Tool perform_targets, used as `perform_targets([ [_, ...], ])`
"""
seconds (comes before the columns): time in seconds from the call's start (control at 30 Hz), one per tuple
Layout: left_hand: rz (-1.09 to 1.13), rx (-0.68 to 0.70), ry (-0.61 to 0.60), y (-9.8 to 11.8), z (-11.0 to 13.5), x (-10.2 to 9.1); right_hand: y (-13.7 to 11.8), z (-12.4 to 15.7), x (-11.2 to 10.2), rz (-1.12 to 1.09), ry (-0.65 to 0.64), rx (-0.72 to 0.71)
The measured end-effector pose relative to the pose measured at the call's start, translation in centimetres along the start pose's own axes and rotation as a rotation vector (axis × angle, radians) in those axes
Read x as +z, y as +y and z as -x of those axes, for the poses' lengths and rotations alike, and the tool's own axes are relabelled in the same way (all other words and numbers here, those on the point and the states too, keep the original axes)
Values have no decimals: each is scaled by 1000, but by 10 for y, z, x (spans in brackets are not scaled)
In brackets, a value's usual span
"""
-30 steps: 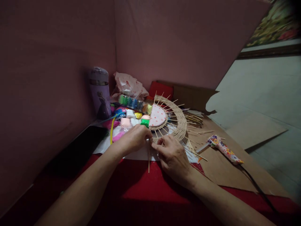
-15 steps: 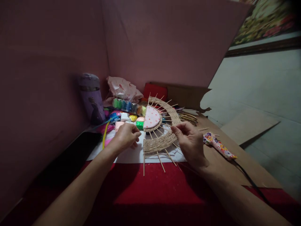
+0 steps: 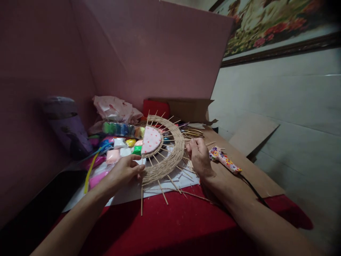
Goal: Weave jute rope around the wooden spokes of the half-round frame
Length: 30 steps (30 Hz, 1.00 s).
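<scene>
A half-round fan-shaped piece lies in front of me, with a pink dotted cloth half-disc (image 3: 152,140) at its centre. Thin wooden sticks (image 3: 162,192) radiate from it through a woven twine band (image 3: 162,170). At its straight left side, my left hand (image 3: 127,171) holds the band's lower end between its fingers. My right hand (image 3: 198,156) is closed at the outer right edge, pinching the end of a stick there. A loose twine strand (image 3: 191,195) trails below the band toward my right forearm.
A flowery-wrapped glue gun (image 3: 225,160) with a black cord lies on cardboard (image 3: 247,181) at right. Coloured clay packs (image 3: 113,156), a purple tumbler (image 3: 69,129) and crumpled pink cloth (image 3: 115,108) stand behind at left. Red cloth (image 3: 170,227) covers the front.
The view has swung to the right. My left hand has come onto the band's left end. My right hand has moved from above the band to its outer right edge.
</scene>
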State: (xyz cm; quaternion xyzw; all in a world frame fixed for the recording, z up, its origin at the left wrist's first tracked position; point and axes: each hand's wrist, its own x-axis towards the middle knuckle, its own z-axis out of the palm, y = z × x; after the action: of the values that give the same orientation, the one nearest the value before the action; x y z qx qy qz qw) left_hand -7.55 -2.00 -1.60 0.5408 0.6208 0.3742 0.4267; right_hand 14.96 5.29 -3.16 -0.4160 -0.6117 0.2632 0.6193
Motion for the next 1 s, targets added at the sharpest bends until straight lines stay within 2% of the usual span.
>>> perform_targets([
  [0.23, 12, 27, 22, -1, -3, -1, -10, -3, -6, 36, -31, 1],
  [0.53, 63, -6, 71, 5, 1, 3, 1, -6, -6, 183, -5, 0],
  [0.67, 84, -7, 101, 7, 2, 3, -1, -1, -5, 360, -168, -52],
  [0.77, 115, 7, 134, 8, 2, 2, -7, 5, -5, 467, -279, -213],
  [0.87, 128, 17, 145, 9, 2, 0, -13, 8, -7, 478, -386, -377],
  [1.0, 98, 5, 144, 12, 4, 1, -17, 6, -12, 516, -520, -498],
])
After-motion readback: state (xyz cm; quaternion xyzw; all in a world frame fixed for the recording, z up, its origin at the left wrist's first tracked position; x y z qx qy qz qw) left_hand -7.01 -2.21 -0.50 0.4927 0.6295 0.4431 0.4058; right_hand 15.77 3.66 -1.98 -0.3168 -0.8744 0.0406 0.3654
